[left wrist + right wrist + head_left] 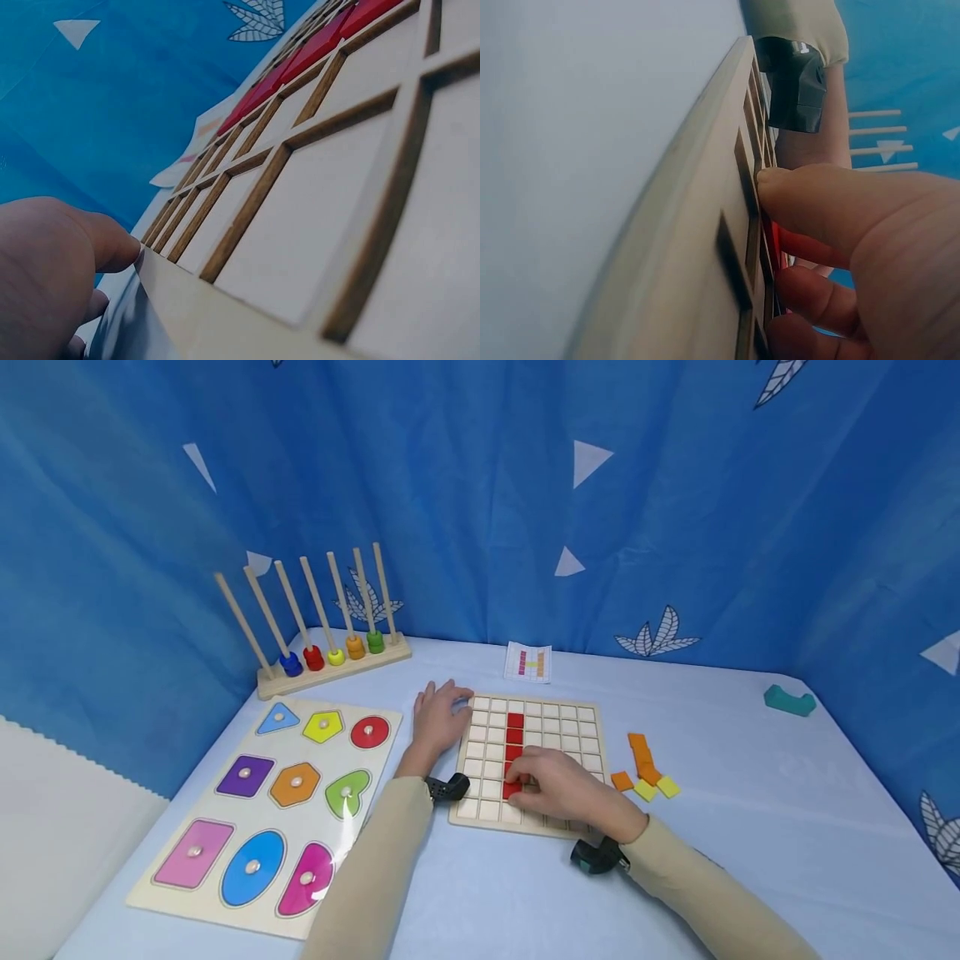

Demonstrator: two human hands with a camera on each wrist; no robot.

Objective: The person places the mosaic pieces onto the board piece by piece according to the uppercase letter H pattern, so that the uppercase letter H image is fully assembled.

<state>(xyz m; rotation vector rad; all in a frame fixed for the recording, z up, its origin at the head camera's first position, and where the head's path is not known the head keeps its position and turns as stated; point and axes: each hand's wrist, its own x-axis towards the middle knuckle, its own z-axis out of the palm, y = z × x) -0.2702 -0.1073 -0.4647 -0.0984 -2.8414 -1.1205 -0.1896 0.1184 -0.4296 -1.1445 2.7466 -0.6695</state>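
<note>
A wooden grid board [480, 811] lies flat on the table, with a column of several red square tiles [514, 736] set in its cells. My left hand [437, 718] is at the board's upper left corner, and in the left wrist view a fingertip [124, 251] touches the edge there. Over the lower end of the red column, my right hand [562, 783] has thumb and fingers about a red tile [512, 790], partly hidden by them. In the right wrist view its thumb [810, 199] meets the board, with red showing between thumb and fingers.
Orange tiles [641, 754] and yellow tiles [667, 787] lie right of the board. A pattern card [512, 662] is behind it. Leftward are a knobbed shape puzzle [285, 827] and a peg stand [401, 650] with coloured beads. A teal block [790, 701] sits at the far right.
</note>
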